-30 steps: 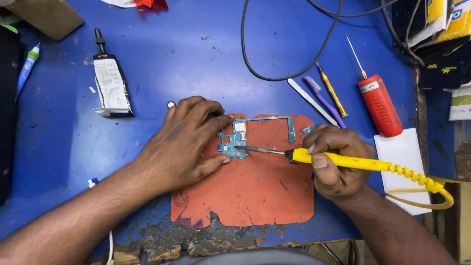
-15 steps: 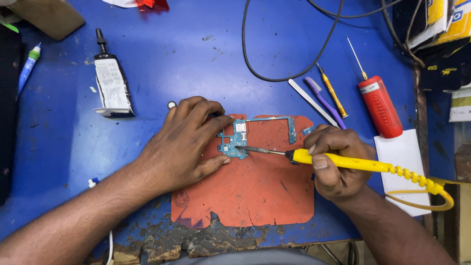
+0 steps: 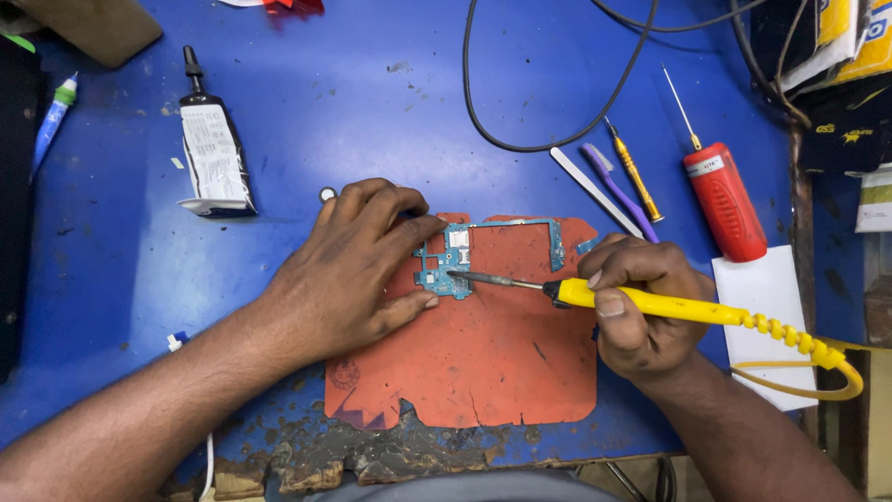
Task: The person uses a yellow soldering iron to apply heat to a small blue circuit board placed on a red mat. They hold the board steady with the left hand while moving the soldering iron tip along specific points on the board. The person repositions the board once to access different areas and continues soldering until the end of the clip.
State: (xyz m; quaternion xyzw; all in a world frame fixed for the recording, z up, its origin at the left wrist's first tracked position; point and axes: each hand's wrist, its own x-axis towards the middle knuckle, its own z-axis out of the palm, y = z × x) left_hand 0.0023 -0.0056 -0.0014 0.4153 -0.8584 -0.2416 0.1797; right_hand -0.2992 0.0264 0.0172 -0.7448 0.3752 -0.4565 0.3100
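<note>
The left hand [image 3: 348,270] lay flat on the orange heat mat [image 3: 483,363], its fingertips pinning the left edge of the blue-green circuit board [image 3: 444,265] (not gripping it, only pressing down). The board sat at the far left part of the mat, in the middle of the blue bench top [image 3: 372,121]. The right hand [image 3: 641,307] was closed around the yellow soldering iron [image 3: 669,305], whose metal tip touched the board's near right corner. Far right of the mat lay a red screwdriver [image 3: 723,200], a yellow screwdriver [image 3: 634,172], a purple brush [image 3: 618,191] and a white spudger [image 3: 595,191]. A black glue bottle [image 3: 209,149] lay to the far left.
</note>
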